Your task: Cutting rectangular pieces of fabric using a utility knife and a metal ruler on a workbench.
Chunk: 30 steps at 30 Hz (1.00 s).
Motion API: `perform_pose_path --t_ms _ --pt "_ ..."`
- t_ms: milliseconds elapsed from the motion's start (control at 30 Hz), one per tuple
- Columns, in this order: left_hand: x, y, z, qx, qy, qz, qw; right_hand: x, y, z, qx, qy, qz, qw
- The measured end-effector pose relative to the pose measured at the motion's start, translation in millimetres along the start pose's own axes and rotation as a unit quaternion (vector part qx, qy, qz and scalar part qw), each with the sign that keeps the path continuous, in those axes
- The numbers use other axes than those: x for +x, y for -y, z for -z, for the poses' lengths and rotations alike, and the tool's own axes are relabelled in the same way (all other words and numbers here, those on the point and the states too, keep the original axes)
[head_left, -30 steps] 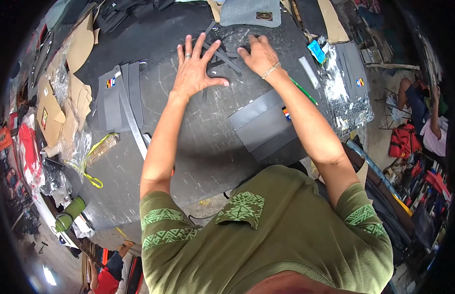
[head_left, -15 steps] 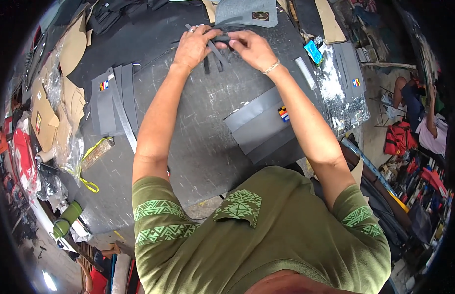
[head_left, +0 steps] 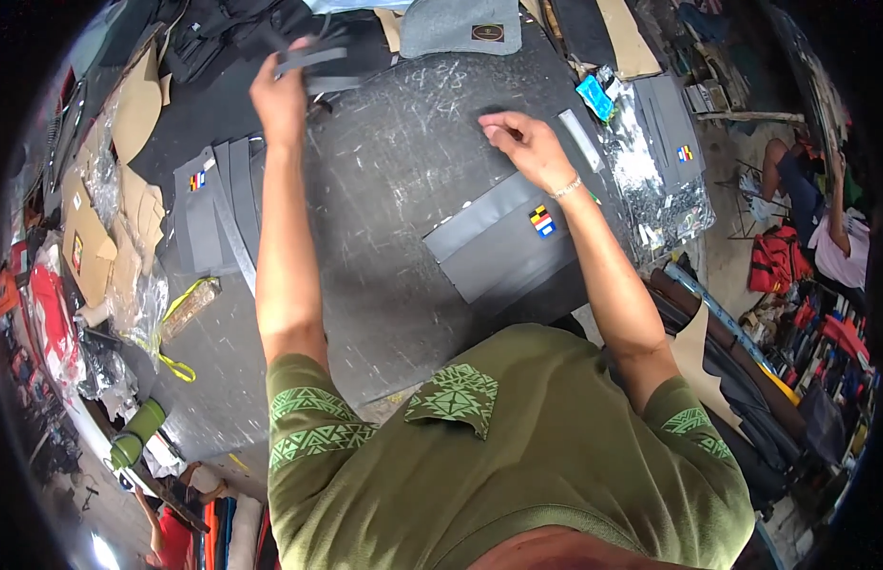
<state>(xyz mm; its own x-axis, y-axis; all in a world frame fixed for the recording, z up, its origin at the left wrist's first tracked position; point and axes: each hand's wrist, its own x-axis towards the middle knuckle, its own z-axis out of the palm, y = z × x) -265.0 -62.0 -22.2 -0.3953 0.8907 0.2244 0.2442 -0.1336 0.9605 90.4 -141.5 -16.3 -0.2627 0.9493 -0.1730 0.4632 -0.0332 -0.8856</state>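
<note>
My left hand (head_left: pixel 282 95) is at the far left part of the dark worktable (head_left: pixel 365 237), closed on several narrow dark grey strips (head_left: pixel 313 59) that fan out to its right, blurred by motion. Above the table's right half hovers my right hand (head_left: pixel 525 142), with nothing visible in it and its fingers loosely curled and apart. Just below that hand lies a flat grey panel (head_left: pixel 489 242) with a small patch of coloured flags (head_left: pixel 542 221). On the left rest more grey pieces (head_left: pixel 209 214), one with a similar patch.
A grey piece of cloth with a dark label (head_left: pixel 460 28) lies at the far edge. To the right are a pale ruler-like strip (head_left: pixel 581 141), a blue packet (head_left: pixel 595 98) and plastic-wrapped panels (head_left: pixel 665 142). Brown cardboard shapes (head_left: pixel 90 223) line the left edge. Another person (head_left: pixel 831 228) sits far right.
My left hand has moved left and away with the strips, from the far middle of the table. My right hand has let go of them and drawn back toward me and right.
</note>
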Motion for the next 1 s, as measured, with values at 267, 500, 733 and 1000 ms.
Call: perform_pose_path --t_ms 267,500,733,1000 --pt "-158.3 -68.6 113.5 -0.228 -0.214 0.202 0.928 -50.8 -17.4 23.5 0.096 0.048 -0.013 0.994" --pt "-340.4 -160.4 147.0 -0.240 -0.350 0.197 0.884 -80.0 -12.4 10.9 0.103 0.181 0.023 0.978" --pt "-546.5 -242.6 135.7 -0.175 -0.565 0.183 0.785 -158.0 -14.1 -55.1 0.141 0.441 0.092 0.882" --pt "-700.3 -264.8 149.8 -0.210 -0.662 0.099 0.712 -282.8 14.6 -137.0 0.082 0.696 0.126 0.702"
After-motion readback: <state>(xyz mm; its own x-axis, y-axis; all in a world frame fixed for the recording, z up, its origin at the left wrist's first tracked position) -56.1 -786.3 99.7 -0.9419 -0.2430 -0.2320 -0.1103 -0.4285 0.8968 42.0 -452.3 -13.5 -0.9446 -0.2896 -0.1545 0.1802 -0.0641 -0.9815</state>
